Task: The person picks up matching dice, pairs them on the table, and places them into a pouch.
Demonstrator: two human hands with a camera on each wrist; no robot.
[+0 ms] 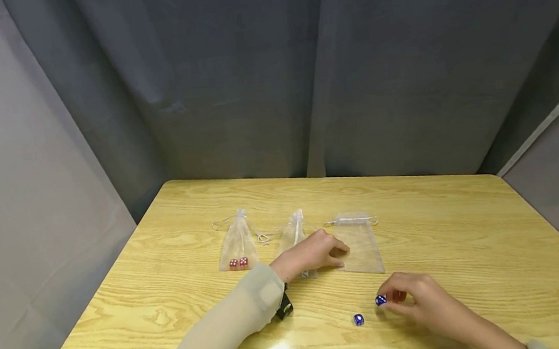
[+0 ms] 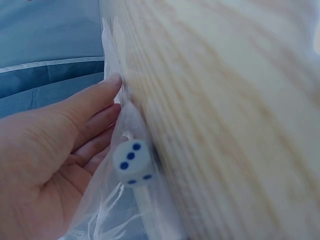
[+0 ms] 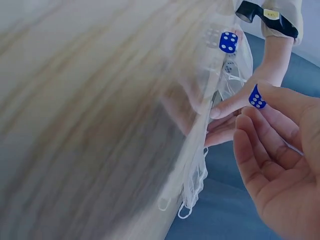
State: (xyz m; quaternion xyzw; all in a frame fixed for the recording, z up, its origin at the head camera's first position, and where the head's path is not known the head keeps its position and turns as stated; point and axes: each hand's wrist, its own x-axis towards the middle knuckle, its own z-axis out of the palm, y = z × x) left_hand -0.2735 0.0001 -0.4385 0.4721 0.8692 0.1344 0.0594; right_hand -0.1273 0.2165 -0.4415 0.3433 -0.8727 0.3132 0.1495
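Observation:
My right hand (image 1: pixel 422 300) pinches a blue die (image 1: pixel 381 300) with white dots between thumb and fingertips, over the table. A second blue die (image 1: pixel 359 319) lies on the wood to its left. My left hand (image 1: pixel 311 252) reaches across the middle sheer drawstring bag (image 1: pixel 292 233) and partly hides it. Its thumb and fingers are spread apart, fingertips at the left edge of a flat sheer white bag (image 1: pixel 361 250). A white die (image 2: pixel 131 162) with blue dots shows inside the middle bag, close to the left hand in the left wrist view.
Another sheer drawstring bag (image 1: pixel 239 242) with red dice (image 1: pixel 239 263) in it lies at the left. A black wrist strap (image 1: pixel 285 306) sits at my left sleeve. Grey curtains (image 1: pixel 232 90) stand behind the wooden table (image 1: pixel 463 225).

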